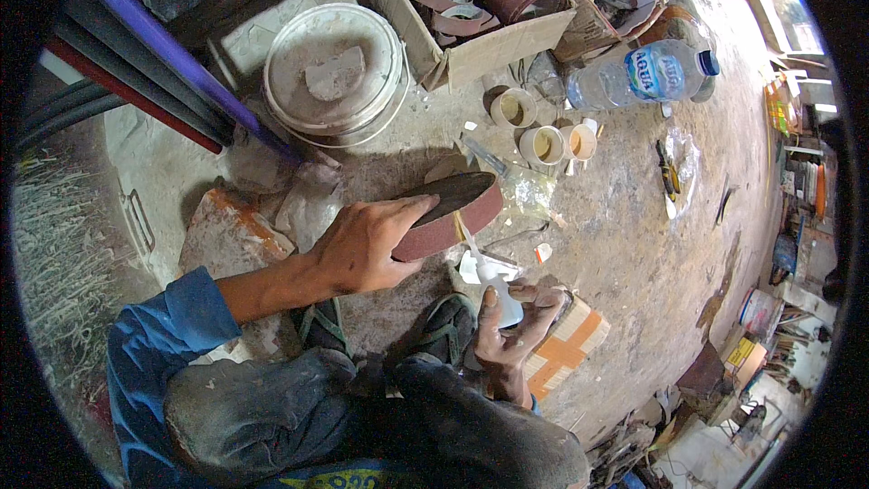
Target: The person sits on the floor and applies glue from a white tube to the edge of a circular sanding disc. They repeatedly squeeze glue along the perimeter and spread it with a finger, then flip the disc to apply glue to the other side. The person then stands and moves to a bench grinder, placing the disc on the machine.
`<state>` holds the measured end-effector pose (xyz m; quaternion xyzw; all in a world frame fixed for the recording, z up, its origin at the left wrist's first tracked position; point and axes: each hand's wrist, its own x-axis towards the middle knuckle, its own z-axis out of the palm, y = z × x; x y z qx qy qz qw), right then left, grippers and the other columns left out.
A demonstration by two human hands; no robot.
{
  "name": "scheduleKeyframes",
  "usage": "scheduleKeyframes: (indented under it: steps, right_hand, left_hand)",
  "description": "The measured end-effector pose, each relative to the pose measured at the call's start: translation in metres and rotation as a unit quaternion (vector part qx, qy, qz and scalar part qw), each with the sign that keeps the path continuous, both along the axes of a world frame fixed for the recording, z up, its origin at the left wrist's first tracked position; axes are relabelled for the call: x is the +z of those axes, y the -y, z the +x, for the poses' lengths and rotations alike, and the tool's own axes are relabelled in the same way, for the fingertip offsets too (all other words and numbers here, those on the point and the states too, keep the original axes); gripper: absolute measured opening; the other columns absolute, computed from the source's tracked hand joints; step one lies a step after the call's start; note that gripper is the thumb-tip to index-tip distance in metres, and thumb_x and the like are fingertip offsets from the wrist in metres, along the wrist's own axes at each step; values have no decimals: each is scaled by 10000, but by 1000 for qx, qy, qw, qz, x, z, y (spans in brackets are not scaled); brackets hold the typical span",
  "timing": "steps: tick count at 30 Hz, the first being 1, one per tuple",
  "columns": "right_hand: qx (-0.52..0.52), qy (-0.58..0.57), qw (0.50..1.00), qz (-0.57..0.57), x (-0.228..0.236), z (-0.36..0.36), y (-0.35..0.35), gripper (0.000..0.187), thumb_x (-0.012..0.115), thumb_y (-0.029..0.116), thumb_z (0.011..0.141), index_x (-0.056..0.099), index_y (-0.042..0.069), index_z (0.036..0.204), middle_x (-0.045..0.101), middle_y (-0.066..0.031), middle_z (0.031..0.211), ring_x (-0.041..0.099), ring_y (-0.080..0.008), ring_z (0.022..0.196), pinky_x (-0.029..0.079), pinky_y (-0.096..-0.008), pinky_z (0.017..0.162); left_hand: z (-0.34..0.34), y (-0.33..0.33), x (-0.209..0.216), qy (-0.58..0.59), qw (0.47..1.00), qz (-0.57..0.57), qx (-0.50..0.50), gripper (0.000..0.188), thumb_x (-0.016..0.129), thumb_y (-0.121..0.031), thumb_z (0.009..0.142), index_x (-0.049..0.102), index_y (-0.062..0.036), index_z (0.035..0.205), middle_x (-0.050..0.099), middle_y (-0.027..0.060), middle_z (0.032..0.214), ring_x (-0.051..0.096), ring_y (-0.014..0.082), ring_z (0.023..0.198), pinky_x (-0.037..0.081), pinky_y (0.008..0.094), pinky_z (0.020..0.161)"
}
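Note:
Between my knees and the clutter ahead, my left hand [362, 240] grips the left side of a round disc [457, 202]. Reddish-brown sandpaper wraps its rim, and its upper face is dark. A pale yellowish patch crosses the rim on the near side. My right hand [514, 330] holds a small pale squeeze bottle [499, 285] upright between thumb and fingers. Its thin white nozzle points up at that patch, touching it or very close; I cannot tell which. The palm-side fingers of my left hand are hidden under the disc.
A lidded white bucket [335, 72] and a cardboard box [498, 47] of sandpaper stand ahead. Small cups [543, 145] and a lying water bottle [643, 75] are farther right. Pliers [669, 177] lie on the floor. A taped carton [568, 349] sits beside my right hand.

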<state>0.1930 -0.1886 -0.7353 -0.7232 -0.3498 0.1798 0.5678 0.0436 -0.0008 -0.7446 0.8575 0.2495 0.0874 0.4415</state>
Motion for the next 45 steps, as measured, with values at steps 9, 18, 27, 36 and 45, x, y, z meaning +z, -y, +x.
scheduleKeyframes:
  steps: [9,18,27,36,45]
  right_hand:
    - [28,41,999,-10,-2,3,4,487,761,51,831,414,-60,1154,520,-121,951,579,-212,896,487,-389,893]
    - [24,103,994,23,-2,9,8,719,754,18,832,304,-99,1380,534,-132,961,563,-219,894,496,-413,886]
    - [-16,12,1000,3,2,2,2,414,789,99,811,468,-54,1026,596,-131,897,643,-224,861,508,-379,912]
    - [3,32,999,-9,4,6,6,440,793,97,814,466,-75,1053,631,-162,902,649,-213,879,512,-355,873]
    - [5,21,1000,14,3,6,11,418,771,55,817,458,-81,1058,647,-169,905,661,-211,875,522,-345,851]
  left_hand:
    - [2,-1,1,11,1000,2,7,739,804,-177,706,532,36,1360,656,258,1221,675,392,1069,551,436,902]
    - [2,-5,8,-11,1000,-15,-7,708,799,-185,721,538,101,1313,643,300,1205,664,401,1085,543,420,928]
    - [2,-4,6,-5,1000,-2,-7,725,811,-186,713,534,103,1317,640,303,1215,659,408,1092,542,420,930]
    - [4,-4,7,-22,1000,-6,-7,720,812,-189,715,535,88,1319,644,302,1200,661,412,1080,542,433,923]
    - [5,-3,7,-27,1000,0,-3,705,804,-193,721,540,82,1313,651,293,1188,664,417,1058,543,445,909]
